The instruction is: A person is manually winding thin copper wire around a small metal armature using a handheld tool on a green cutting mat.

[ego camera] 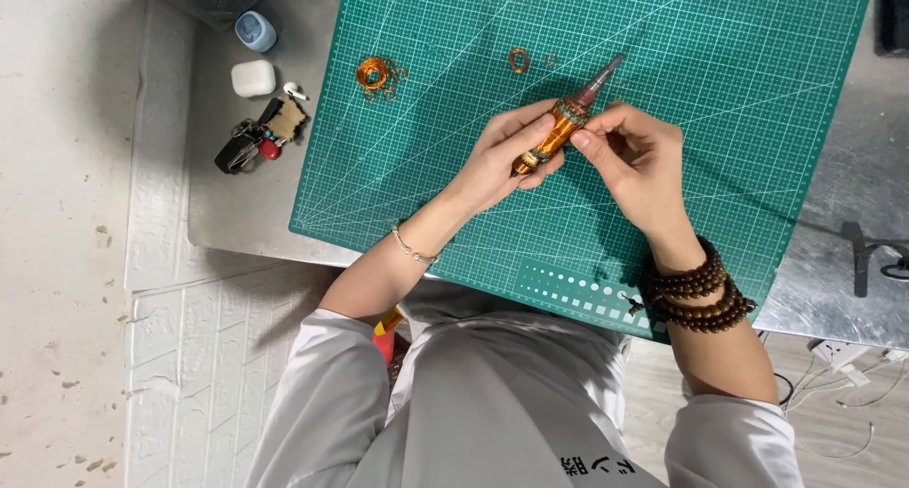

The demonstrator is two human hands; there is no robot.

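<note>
At the far left of the grey table (246,213) stand a small pale-blue capped container (255,31) and, just nearer, a white rounded case (253,78); beside that lies a bunch of keys (258,136) with a tan tag and a red piece. Printed white squares and dots run along the near edge of the green cutting mat (720,81).

Above the mat's middle, the left hand (502,159) grips the lower body of an orange wire-wrapped tool (557,131), fingers wrapped around it. The right hand (632,152) pinches at its upper part with thumb and forefinger. The tool's long axis runs diagonally, its tapered grey tip (603,77) pointing up and to the right, away from the person.

On the mat beyond the hands lie 1 bundle of orange wire rings (377,75) and 1 small orange ring (518,60), well apart from the tool. Dark bead bracelets (699,297) circle the right wrist, a thin chain (413,249) the left
</note>
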